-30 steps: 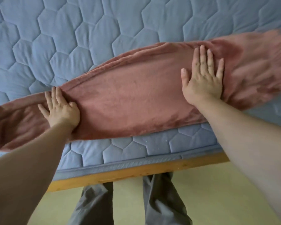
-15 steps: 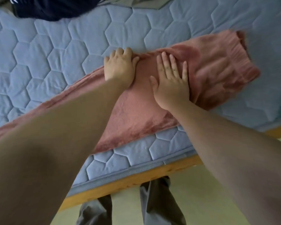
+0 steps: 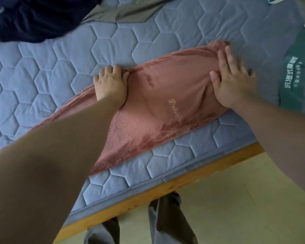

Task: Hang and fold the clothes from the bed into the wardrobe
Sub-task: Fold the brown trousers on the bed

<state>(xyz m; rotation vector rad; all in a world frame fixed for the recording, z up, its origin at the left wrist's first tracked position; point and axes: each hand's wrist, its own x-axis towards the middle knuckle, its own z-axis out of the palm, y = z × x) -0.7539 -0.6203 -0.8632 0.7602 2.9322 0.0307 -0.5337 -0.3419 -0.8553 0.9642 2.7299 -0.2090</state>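
Two hands work the pink garment (image 3: 162, 106), which lies across the mattress (image 3: 42, 71) near the bed's front edge. A second ago they pressed it flat, far apart; half a second ago they met near its middle. Now they have parted again: the left hand (image 3: 111, 85) curls its fingers round the bunched far edge, and the right hand (image 3: 233, 81) lies flat, fingers straight, on the right end. An embroidered script shows that did not before, so I judge a fold has just been made and is being smoothed. Behind lie a dark garment (image 3: 33, 18) and an olive cloth (image 3: 128, 13), seemingly not yet handled. A green-labelled bag (image 3: 292, 76) sits at the right. Below are the wooden bed frame (image 3: 183, 175) and pale floor (image 3: 245, 208); no wardrobe is in view.
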